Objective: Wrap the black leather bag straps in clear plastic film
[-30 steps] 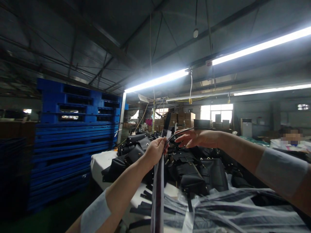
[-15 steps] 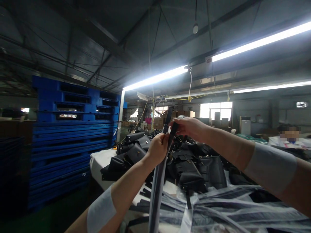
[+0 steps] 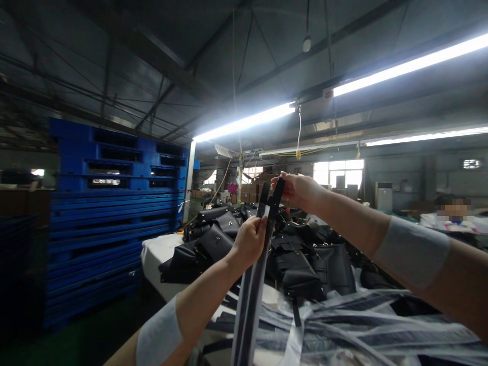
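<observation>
My left hand (image 3: 248, 241) is closed around two long black straps (image 3: 251, 300) that hang down toward the table edge. My right hand (image 3: 299, 190) pinches the upper end of one strap (image 3: 276, 195) and holds it raised above my left hand. The straps stand nearly upright in front of a heap of black bags (image 3: 297, 259). Both my forearms wear pale sleeves.
Black bags and plastic-wrapped straps (image 3: 362, 330) cover a white-topped table (image 3: 158, 251). A tall stack of blue pallets (image 3: 114, 213) stands to the left. Another person (image 3: 453, 211) sits at the far right. Cardboard boxes (image 3: 253, 190) are stacked in the background.
My right hand went from open and reaching to pinching a strap end, then lifted it upward. My left hand kept its grip and stayed roughly in place.
</observation>
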`<state>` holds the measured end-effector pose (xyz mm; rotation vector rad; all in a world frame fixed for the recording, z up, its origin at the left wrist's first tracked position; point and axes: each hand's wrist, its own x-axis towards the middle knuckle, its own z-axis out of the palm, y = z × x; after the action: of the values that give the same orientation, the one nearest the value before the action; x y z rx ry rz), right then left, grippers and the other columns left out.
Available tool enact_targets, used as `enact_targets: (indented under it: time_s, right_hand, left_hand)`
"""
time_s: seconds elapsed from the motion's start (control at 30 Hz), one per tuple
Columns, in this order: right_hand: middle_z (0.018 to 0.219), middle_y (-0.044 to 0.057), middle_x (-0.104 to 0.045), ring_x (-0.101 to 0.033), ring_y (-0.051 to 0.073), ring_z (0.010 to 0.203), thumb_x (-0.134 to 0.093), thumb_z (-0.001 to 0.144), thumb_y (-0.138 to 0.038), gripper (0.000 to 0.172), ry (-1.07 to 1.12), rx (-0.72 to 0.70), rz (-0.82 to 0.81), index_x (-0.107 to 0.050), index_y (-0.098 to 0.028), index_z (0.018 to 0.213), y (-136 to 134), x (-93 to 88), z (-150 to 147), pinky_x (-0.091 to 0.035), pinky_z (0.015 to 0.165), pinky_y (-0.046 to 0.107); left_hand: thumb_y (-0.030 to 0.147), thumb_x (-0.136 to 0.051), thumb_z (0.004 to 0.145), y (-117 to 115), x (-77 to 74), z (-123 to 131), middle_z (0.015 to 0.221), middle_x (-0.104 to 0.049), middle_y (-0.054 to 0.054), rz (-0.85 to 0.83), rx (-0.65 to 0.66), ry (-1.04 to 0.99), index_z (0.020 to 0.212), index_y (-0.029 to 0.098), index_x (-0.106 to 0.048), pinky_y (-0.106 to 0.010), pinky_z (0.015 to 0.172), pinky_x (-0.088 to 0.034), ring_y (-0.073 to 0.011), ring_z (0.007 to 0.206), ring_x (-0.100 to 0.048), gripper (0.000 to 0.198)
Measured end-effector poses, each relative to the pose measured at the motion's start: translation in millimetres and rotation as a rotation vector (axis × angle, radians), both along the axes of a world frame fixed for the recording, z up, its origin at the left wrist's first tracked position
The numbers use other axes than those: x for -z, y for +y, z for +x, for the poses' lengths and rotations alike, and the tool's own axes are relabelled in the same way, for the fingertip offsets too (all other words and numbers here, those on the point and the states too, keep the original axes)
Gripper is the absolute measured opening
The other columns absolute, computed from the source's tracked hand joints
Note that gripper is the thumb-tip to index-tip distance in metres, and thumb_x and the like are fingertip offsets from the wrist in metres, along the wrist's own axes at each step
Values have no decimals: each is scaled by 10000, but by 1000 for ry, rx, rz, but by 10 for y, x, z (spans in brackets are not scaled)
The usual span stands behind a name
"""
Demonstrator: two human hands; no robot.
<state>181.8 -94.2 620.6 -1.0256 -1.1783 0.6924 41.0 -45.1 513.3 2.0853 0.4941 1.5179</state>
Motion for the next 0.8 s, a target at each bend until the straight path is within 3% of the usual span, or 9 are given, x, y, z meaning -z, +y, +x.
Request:
enact_targets:
  time_s: [0.07,0.2,0.27,0.47,0.6,0.8]
  right_hand:
    - [852,74,-709,-633,144,770,-546,919,-293,247,-48,40,19,-696,-168,767,10,11,19,-501,785,285]
    - [802,67,-711,-615,136,710,-697,811,-348,198,-236,-90,-54,-729,-158,765,-13,270,-68,-484,709,268]
    - [794,70,-714,-615,140,703,-700,802,-374,222,-255,-104,-57,-736,-159,765,-24,316,-98,-479,690,272]
    - [828,79,-722,-620,153,723,-614,868,-448,298,-251,60,56,-744,-189,799,45,60,80,-492,702,290]
    - [845,85,-721,-618,153,717,-623,865,-445,292,-269,43,-3,-746,-184,825,67,104,158,-497,700,296]
    - [981,88,-720,-662,172,891,-603,883,-320,195,-123,-223,-74,-735,-177,883,-12,158,127,-510,861,316]
  left_hand:
    - [414,-391,951,4,4,-7,634,-541,-18,4,-1,-3,701,162,-643,-247,534,-356,-136,557,-492,436]
    - [367,-431,937,29,-131,-64,641,-576,-25,84,-85,-51,706,164,-639,-251,569,-356,-150,602,-521,371]
    - [364,-442,929,31,-157,-71,611,-573,-17,78,-81,-42,686,165,-633,-250,557,-346,-145,573,-508,367]
    - [409,-445,917,14,-19,-38,546,-514,9,-28,-17,9,671,170,-648,-245,504,-314,-125,490,-452,398]
    - [457,-448,914,5,-19,-58,542,-522,7,-37,7,6,685,169,-642,-238,479,-306,-121,481,-447,416]
    - [578,-431,902,-21,43,-27,532,-487,27,-104,149,2,718,172,-587,-216,438,-303,-106,464,-434,472]
